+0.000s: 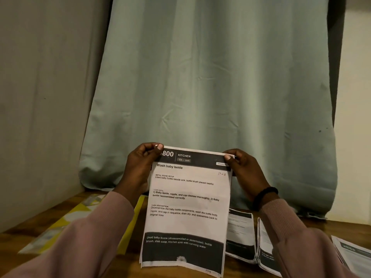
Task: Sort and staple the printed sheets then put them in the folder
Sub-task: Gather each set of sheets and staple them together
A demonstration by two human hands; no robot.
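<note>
Printed sheet (186, 205) held upright over the wooden surface (60, 213), approx centre of view; header reads "KITCHEN", title "Wash baby bottle", handwritten "P-1" at upper R; lower edge sits at or just above the surface, contact cannot be told. L hand (140, 167) grip: thumb and curled fingers pinch the sheet's top L corner; R hand (244, 169) grip: thumb and fingers pinch the top R corner; dark band (265, 195) on R wrist; pink sleeves on both arms. Yellow folder (80, 215) lies flat on the surface, L of the sheet, partly behind L forearm. More printed sheets (241, 233) lie on the surface to the R, w/ another stack (353, 253) at far R edge. Pale green curtain (210, 87) hangs behind.
</note>
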